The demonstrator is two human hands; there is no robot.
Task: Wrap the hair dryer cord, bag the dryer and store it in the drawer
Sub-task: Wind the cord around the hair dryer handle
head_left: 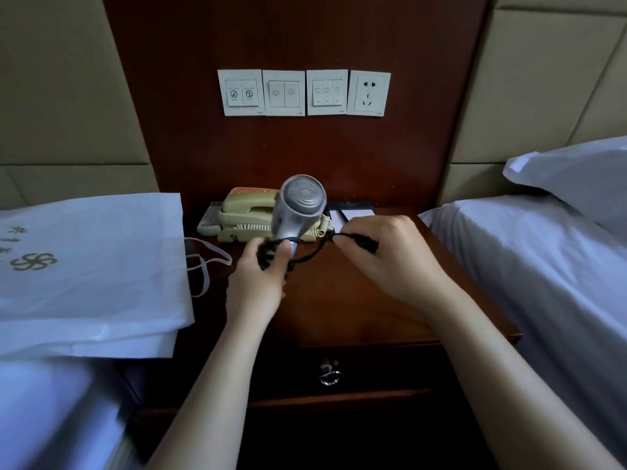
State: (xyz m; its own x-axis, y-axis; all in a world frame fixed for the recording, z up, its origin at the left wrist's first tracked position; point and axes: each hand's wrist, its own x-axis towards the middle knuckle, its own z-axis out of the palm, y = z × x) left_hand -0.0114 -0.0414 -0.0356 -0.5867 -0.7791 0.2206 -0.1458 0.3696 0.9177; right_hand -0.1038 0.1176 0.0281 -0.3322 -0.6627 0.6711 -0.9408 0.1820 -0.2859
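While our left hand (258, 279) grips the silver hair dryer (298, 205) upright by its handle above the nightstand (356, 310), our right hand (390, 262) pinches the black cord (315, 251) near its plug (368, 245). Cord loops gather at the handle; a white bag (91, 266) lies left, the drawer (373, 368) closed below.

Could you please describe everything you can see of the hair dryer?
The hair dryer is silver-grey and plastic-looking, its round ringed rear grille facing the camera. The left hand grips its handle, holding it upright above the nightstand. Its black cord loops at the handle and runs to the right hand, which pinches the plug end.
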